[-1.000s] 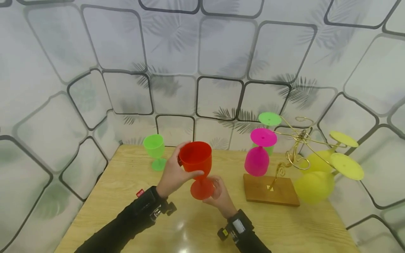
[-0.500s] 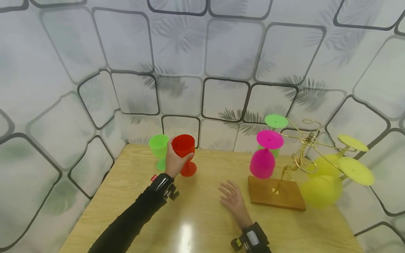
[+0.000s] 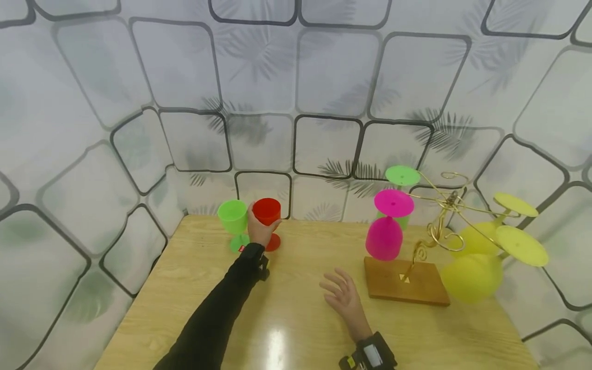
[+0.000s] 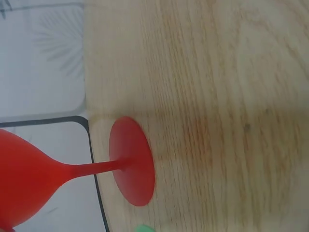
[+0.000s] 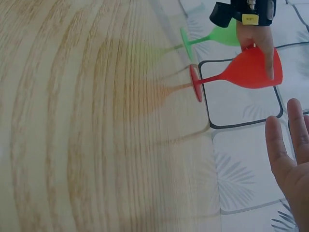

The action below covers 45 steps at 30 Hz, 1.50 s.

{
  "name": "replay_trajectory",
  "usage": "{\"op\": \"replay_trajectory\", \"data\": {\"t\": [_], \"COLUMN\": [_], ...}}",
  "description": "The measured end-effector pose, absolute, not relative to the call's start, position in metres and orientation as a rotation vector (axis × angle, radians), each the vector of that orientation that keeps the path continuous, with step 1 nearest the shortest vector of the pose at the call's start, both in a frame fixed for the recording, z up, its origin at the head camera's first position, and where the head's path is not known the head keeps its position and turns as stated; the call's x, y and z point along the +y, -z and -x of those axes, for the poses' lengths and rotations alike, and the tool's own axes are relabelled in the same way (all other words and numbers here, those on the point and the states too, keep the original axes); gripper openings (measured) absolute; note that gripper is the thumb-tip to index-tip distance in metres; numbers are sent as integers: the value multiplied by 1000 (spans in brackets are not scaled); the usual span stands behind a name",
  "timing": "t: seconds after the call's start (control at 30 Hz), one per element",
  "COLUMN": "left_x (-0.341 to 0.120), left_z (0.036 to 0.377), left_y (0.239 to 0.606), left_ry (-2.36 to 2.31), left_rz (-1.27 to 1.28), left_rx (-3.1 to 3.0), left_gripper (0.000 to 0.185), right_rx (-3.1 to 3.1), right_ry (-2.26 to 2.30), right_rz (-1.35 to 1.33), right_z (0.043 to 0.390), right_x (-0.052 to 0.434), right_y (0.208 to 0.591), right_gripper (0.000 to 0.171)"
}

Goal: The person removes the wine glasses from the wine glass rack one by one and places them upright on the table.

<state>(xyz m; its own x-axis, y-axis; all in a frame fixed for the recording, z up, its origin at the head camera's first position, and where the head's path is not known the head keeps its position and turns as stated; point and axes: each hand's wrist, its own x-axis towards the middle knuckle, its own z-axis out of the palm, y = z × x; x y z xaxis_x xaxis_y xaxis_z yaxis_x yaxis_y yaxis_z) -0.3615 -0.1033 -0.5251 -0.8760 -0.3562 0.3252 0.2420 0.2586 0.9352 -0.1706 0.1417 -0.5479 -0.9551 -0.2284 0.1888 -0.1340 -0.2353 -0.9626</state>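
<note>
One red goblet (image 3: pixel 267 215) sits within the left hand's (image 3: pixel 258 229) curled fingers, apparently touching the table (image 3: pixel 296 318).

Lighting the scene evenly and brightly from overhead, throwing a white glare patch onto the glossy desk (image 3: pixel 273 341) near the front edge and only soft, short shadows beneath the red goblet (image 3: pixel 268 218) and the wooden base (image 3: pixel 404 288). Bending the wall tiles into curves toward the edges of the head view, with the yellow goblets (image 3: pixel 472 277) at the right smearing slightly. Blurring softly across the left wrist view, especially along the goblet's foot and the wood grain, while keeping the right wrist view sharper and stretching the grain in the near foreground.
</note>
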Motion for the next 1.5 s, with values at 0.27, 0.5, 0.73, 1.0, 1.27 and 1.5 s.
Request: {"op": "replay_trajectory", "data": {"t": [0.27, 0.5, 0.73, 1.0, 1.27, 1.5], "left_x": [-103, -94, -91, -96, -100, -99], "left_z": [349, 279, 176, 129, 143, 162], "left_y": [531, 527, 494, 493, 482, 459], "left_ry": [1688, 1643, 1536, 1348, 1277, 1110], "left_rz": [-121, -150, 242, 464, 774, 1082], "left_rx": [-2137, -2308, -2375, -2214, -2167, -2260], "left_gripper": [97, 90, 79, 79, 66, 57], "right_rx": [1916, 1932, 1811, 1997, 2528, 3001], "right_ry": [2362, 2330, 2400, 2269, 1804, 1295], "right_rz": [504, 503, 665, 878, 1442, 1711], "right_z": [171, 167, 164, 166, 147, 122], "right_x": [145, 149, 154, 159, 197, 281], "right_y": [546, 545, 546, 530, 434, 314], "right_gripper": [66, 65, 64, 63, 67, 56]}}
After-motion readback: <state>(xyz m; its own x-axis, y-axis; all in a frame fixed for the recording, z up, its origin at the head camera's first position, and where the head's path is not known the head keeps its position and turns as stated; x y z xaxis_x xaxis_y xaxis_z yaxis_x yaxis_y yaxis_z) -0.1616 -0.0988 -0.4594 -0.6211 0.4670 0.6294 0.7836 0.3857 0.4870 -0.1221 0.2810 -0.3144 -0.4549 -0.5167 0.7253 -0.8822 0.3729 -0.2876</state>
